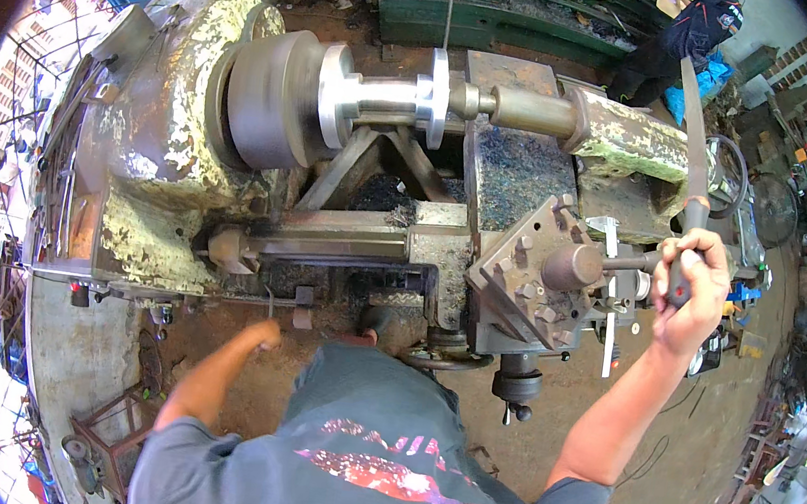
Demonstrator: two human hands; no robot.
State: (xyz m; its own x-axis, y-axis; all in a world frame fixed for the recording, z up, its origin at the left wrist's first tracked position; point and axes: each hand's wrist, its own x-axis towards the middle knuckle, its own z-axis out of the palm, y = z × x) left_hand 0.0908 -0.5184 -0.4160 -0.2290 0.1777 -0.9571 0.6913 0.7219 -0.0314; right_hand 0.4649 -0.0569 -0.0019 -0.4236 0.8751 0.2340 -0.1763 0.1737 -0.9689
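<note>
My right hand (691,290) is closed around the dark handle of a long flat file (696,127), whose blade points up and away beside the lathe's tailstock (629,139). At the front of the lathe bed, my left hand (262,334) is closed on a thin bent lever (269,304); its fingers are slightly blurred. Between the chuck (276,100) and the tailstock sits a shiny flanged metal shaft (387,95). The chuck's surface looks smeared, as if turning. The file is apart from the shaft.
A square tool post (531,278) with bolts stands on the carriage near my right arm. A caliper (608,345) lies beside it. Below are a handwheel (446,360) and a crank (516,387). Behind, a green machine (502,27) and another person (665,52) in dark clothes are visible.
</note>
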